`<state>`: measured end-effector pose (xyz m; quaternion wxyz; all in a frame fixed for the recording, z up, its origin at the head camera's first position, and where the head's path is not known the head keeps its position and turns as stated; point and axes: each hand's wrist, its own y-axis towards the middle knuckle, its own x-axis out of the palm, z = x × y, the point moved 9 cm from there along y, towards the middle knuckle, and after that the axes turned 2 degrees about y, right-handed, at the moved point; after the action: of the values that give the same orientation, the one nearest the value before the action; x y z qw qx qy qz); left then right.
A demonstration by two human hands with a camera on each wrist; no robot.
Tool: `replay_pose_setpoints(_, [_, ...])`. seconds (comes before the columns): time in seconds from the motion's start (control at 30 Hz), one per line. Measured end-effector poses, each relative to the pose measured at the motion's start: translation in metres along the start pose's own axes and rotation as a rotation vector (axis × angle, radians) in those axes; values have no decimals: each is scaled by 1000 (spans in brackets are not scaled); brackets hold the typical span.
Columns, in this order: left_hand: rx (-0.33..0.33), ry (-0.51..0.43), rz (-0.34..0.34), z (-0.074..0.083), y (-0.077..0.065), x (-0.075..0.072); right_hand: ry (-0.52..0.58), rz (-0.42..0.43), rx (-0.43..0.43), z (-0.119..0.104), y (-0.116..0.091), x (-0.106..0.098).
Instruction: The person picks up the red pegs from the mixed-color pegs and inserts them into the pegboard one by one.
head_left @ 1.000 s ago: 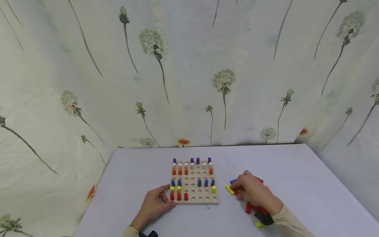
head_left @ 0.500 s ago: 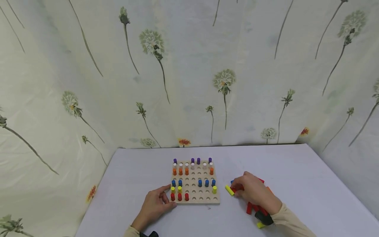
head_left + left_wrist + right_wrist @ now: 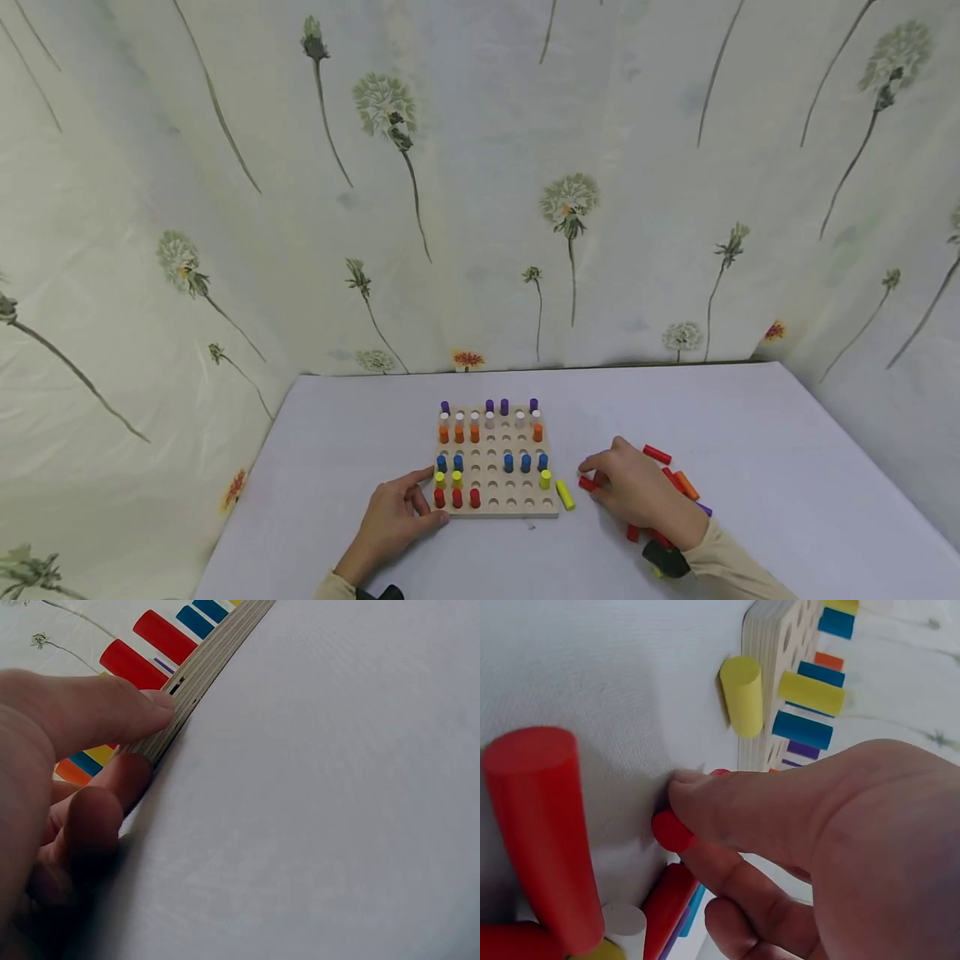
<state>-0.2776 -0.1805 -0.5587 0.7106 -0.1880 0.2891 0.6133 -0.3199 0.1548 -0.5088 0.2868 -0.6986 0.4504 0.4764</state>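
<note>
Red peg (image 3: 587,483) held right of pegboard (image 3: 501,514)

The right hand (image 3: 637,487) pinched it in a narrow grip, at or just above the surface (image 3: 360,433); the left hand (image 3: 392,518) clasped the pegboard's near left corner. A firm fingertip pinch and steadied pegboard looked soundest.

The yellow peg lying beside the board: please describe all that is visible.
This yellow peg is a smooth, plain cylinder with a flat round end, apparently painted wood. It lies aslant on its side on the white table, just right of the wooden board. The right hand is near but apart from it; contact with the board is unclear.
</note>
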Motion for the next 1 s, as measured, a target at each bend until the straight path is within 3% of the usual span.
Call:
replay_pose_setpoints(0.37, [8, 11, 7, 1, 1, 0, -12, 28, 6, -2, -7, -8])
replay_pose_setpoints(0.63, [0, 11, 12, 2, 0, -1, 93, 25, 67, 2, -6, -11])
replay_pose_setpoints(0.77, [0, 7, 9, 2, 0, -1, 108, 96, 43, -4, -7, -23])
replay_pose_setpoints(1.0, [-1, 1, 5, 1, 1, 0, 79, 303, -95, -18, -11, -41])
